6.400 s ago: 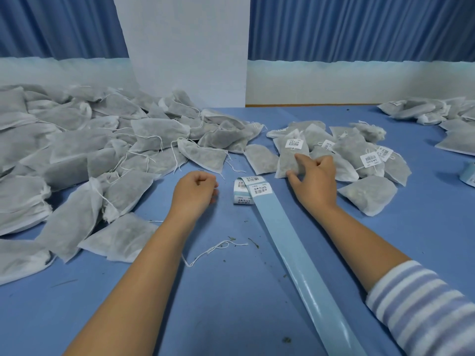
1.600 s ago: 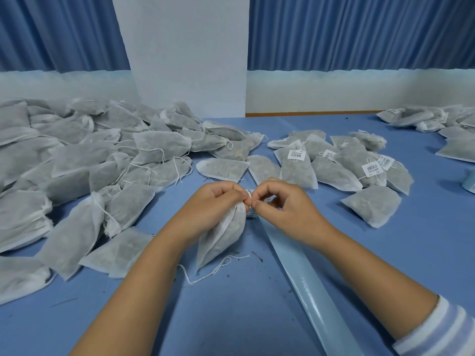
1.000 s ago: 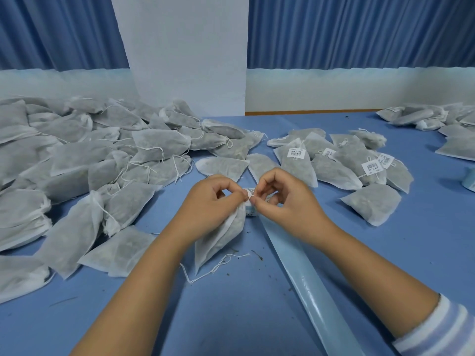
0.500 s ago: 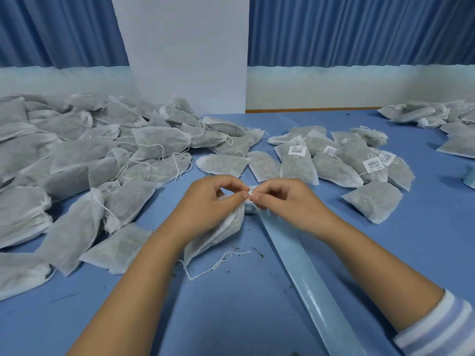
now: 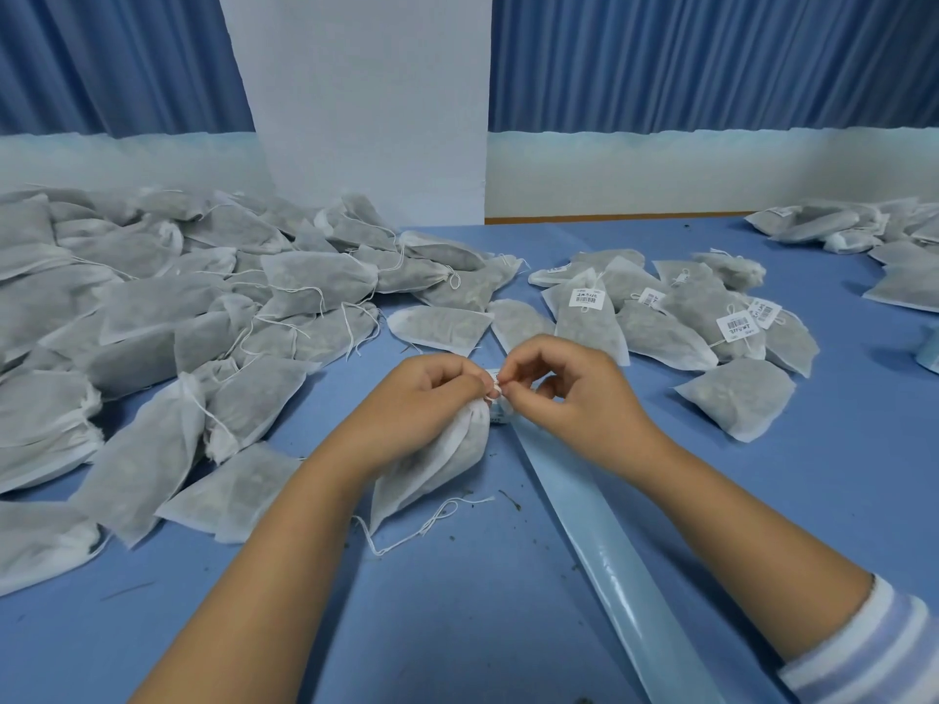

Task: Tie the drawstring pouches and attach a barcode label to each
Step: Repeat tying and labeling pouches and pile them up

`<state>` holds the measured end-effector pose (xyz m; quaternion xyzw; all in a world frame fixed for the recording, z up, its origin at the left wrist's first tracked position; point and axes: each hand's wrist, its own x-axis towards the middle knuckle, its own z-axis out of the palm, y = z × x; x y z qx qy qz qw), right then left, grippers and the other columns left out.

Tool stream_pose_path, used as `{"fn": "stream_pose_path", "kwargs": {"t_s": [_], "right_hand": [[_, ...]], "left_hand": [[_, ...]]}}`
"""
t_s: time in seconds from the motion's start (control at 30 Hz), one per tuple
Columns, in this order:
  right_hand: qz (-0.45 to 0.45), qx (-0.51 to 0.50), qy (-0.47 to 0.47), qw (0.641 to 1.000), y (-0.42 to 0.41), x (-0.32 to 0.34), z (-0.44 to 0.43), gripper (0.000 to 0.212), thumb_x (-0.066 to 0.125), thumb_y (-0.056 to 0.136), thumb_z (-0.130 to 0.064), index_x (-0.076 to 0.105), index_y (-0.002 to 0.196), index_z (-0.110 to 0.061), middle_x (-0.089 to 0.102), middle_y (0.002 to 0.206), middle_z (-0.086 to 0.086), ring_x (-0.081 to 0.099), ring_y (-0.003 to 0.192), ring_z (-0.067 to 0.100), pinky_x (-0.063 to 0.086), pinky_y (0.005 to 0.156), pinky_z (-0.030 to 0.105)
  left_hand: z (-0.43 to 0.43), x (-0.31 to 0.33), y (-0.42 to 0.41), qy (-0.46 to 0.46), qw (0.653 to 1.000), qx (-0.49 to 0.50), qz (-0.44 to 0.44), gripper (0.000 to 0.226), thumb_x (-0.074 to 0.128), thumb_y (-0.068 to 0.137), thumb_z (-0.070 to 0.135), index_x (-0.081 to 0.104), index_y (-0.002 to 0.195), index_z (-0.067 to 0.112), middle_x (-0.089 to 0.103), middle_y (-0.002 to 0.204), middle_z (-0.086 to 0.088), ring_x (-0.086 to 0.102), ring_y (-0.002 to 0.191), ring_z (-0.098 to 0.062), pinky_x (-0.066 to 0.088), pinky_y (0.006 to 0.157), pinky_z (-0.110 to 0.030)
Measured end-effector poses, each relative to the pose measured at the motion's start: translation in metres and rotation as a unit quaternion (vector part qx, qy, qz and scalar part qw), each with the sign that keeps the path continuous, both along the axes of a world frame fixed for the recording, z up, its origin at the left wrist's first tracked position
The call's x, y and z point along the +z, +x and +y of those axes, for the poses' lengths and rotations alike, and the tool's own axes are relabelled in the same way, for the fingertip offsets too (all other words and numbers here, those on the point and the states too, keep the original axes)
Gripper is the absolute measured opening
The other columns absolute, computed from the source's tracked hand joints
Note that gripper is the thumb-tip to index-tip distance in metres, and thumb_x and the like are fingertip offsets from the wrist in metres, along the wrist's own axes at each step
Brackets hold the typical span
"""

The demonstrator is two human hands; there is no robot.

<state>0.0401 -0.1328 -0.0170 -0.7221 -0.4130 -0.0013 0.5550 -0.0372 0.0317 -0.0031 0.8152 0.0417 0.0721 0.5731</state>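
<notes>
While the left hand (image 5: 424,398) grips a white pouch (image 5: 432,462) by its gathered neck, the right hand (image 5: 569,398), just beside it, pinches the drawstring (image 5: 497,390) between both hands, above the blue table (image 5: 482,602).

Single view, head-worn, wide-angle. Faces forward and down over table (image 5: 762,525). Left hand (image 5: 421,403), right hand (image 5: 564,393) and pouch (image 5: 437,464) close, at frame centre; forearms enter from bottom edge. Curtain (image 5: 711,58) and wall (image 5: 660,170) far, across top.
</notes>
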Motion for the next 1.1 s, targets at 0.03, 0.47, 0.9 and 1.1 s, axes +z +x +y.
{"fn": "stream_pose_path", "kwargs": {"t_s": [0.03,0.47,0.9,1.1], "right_hand": [[-0.011,-0.005,-0.003,1.000,0.0000,-0.0004,0.0000,0.021,0.067,0.083,0.003,0.068,0.082,-0.018,0.069,0.080,-0.007,0.060,0.074,0.017,0.048,0.064,0.029],[0.069,-0.016,0.004,0.998,0.0019,-0.0004,-0.0014,0.009,0.082,0.076,-0.015,0.077,0.083,-0.018,0.075,0.078,-0.005,0.067,0.069,0.005,0.050,0.067,0.014],[0.141,0.051,0.030,0.988,0.0055,0.0042,0.0002,0.011,0.062,0.091,-0.001,0.069,0.088,-0.009,0.071,0.075,-0.007,0.064,0.070,0.004,0.051,0.071,0.016],[0.113,0.032,0.034,0.993,0.0019,0.0031,0.0031,0.009,0.059,0.093,-0.002,0.066,0.090,-0.008,0.066,0.078,-0.002,0.059,0.070,0.007,0.049,0.070,0.018]], "left_hand": [[0.0006,0.0000,0.0002,-0.006,1.000,0.004,0.003,0.031,0.058,0.093,0.020,0.074,0.071,0.035,0.071,0.077,0.015,0.060,0.075,0.002,0.044,0.077,-0.016],[-0.0003,0.0001,0.0002,-0.015,1.000,0.017,0.005,0.034,0.059,0.094,0.025,0.072,0.064,0.036,0.058,0.055,0.020,0.051,0.052,0.007,0.036,0.050,-0.005],[0.0039,-0.0006,0.0002,-0.047,0.998,0.021,0.038,0.025,0.053,0.097,0.029,0.077,0.090,0.029,0.075,0.090,0.014,0.067,0.084,0.002,0.045,0.074,-0.015],[-0.0002,-0.0014,-0.0030,-0.110,0.988,-0.080,0.077,0.024,0.052,0.097,0.008,0.073,0.107,0.015,0.077,0.103,-0.001,0.070,0.101,-0.005,0.049,0.078,-0.009]]}}
